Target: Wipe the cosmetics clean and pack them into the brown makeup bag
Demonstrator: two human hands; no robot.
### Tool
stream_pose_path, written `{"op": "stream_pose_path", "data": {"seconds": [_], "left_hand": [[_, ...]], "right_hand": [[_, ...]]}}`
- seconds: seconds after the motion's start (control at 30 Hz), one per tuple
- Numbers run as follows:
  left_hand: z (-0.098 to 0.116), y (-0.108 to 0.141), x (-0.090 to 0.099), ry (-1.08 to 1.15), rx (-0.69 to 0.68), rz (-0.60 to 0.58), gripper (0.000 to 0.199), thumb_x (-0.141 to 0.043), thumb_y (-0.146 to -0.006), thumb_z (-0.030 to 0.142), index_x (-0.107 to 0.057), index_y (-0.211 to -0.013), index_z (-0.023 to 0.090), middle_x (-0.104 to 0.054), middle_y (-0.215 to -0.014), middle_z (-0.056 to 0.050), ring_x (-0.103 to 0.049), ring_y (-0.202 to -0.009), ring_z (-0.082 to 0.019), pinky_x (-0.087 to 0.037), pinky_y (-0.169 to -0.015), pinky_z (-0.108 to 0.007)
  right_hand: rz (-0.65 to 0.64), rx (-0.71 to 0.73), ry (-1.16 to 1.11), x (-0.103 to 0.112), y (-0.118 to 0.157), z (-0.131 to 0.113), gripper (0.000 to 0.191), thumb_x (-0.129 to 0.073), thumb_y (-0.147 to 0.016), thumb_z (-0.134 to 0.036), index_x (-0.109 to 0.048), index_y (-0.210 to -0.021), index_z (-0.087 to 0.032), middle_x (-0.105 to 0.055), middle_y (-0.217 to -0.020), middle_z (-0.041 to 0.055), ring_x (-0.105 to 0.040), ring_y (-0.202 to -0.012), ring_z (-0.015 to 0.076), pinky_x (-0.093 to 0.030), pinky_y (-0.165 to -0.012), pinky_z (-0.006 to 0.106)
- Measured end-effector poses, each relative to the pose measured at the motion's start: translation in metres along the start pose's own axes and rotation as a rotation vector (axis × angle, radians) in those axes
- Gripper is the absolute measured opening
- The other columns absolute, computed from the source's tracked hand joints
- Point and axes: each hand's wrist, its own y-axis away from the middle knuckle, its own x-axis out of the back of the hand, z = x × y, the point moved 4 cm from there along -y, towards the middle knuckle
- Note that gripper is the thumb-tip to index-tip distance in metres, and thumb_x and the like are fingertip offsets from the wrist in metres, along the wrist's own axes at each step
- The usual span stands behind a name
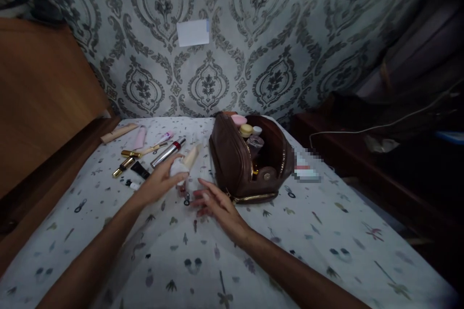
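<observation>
My left hand [165,176] is closed around a small white rounded container [178,169] just above the sheet. A beige tube [191,155] shows directly beyond it; whether the two touch, I cannot tell. Below the white container is a small pinkish item [182,188], partly hidden. My right hand [221,207] is open, fingers spread, close to that pinkish item and in front of the bag. The brown cosmetic bag [232,154] stands unzipped, with a pink item [239,119], a yellow-lidded jar [246,130] and a clear container [255,143] inside.
Left of my hands lie a silver tube [168,152], a black tube [139,170], a gold lipstick [123,167], a brush [154,148] and a pink tube [139,137]. A wooden board [47,96] borders the bed's left. A white cable [348,132] runs at right.
</observation>
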Motion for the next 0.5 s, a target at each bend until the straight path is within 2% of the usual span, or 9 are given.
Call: {"op": "stream_pose_path", "data": {"seconds": [0.03,0.1,0.23,0.3,0.37,0.43,0.5], "left_hand": [[0.008,0.013,-0.007,0.07,0.016,0.001,0.046,-0.05,-0.095,0.047,-0.051,-0.133,0.021,-0.067,-0.118,-0.007,-0.064,-0.103,-0.024,-0.052,-0.088,-0.033],[0.019,0.035,-0.022,0.388,0.104,0.031,0.034,-0.057,-0.093,0.044,-0.063,-0.116,0.019,-0.07,-0.107,-0.005,-0.064,-0.096,-0.022,-0.051,-0.085,-0.03],[0.032,0.056,-0.045,0.461,0.161,0.128,0.031,-0.051,-0.096,0.043,-0.063,-0.109,0.017,-0.07,-0.094,-0.004,-0.064,-0.09,-0.02,-0.05,-0.085,-0.03],[0.033,0.059,-0.049,0.463,0.187,0.178,0.036,-0.048,-0.097,0.044,-0.061,-0.116,0.017,-0.07,-0.104,-0.006,-0.064,-0.099,-0.021,-0.048,-0.092,-0.032],[0.032,0.062,-0.049,0.465,0.223,0.27,0.044,-0.046,-0.098,0.046,-0.054,-0.13,0.017,-0.066,-0.124,-0.01,-0.061,-0.114,-0.023,-0.045,-0.101,-0.033],[0.031,0.064,-0.046,0.449,0.243,0.385,0.052,-0.047,-0.098,0.046,-0.046,-0.141,0.018,-0.057,-0.141,-0.012,-0.053,-0.13,-0.023,-0.039,-0.11,-0.035],[0.029,0.066,-0.042,0.404,0.227,0.487,0.055,-0.051,-0.096,0.045,-0.043,-0.143,0.018,-0.05,-0.148,-0.012,-0.047,-0.138,-0.024,-0.035,-0.115,-0.037]], "right_hand": [[-0.016,-0.018,-0.04,-0.003,0.001,0.001,0.065,-0.07,-0.082,-0.059,-0.053,-0.137,-0.029,-0.064,-0.119,0.0095,-0.07,-0.099,0.0213,-0.058,-0.075,0.034],[-0.055,-0.058,-0.101,-0.008,0.003,0.004,0.067,-0.066,-0.082,-0.064,-0.05,-0.139,-0.032,-0.064,-0.123,0.0091,-0.069,-0.098,0.0209,-0.058,-0.077,0.036],[-0.075,-0.092,-0.131,-0.015,0.004,0.005,0.063,-0.066,-0.083,-0.064,-0.051,-0.136,-0.034,-0.065,-0.117,0.0058,-0.065,-0.087,0.0172,-0.057,-0.068,0.03],[-0.05,-0.067,-0.112,-0.015,0.004,0.004,0.061,-0.068,-0.082,-0.06,-0.054,-0.134,-0.032,-0.066,-0.111,0.0049,-0.063,-0.082,0.016,-0.055,-0.064,0.027],[-0.028,-0.019,-0.014,-0.014,0.004,0.002,0.058,-0.069,-0.083,-0.058,-0.057,-0.132,-0.029,-0.068,-0.102,0.0042,-0.061,-0.078,0.0157,-0.053,-0.063,0.027],[-0.017,0.067,0.14,-0.014,0.005,-0.003,0.055,-0.069,-0.083,-0.054,-0.06,-0.129,-0.026,-0.069,-0.102,0.0044,-0.063,-0.085,0.0175,-0.054,-0.074,0.029],[-0.037,0.154,0.268,-0.015,0.008,-0.009,0.052,-0.07,-0.084,-0.05,-0.063,-0.128,-0.023,-0.069,-0.112,0.005,-0.063,-0.101,0.0206,-0.051,-0.09,0.033]]}}
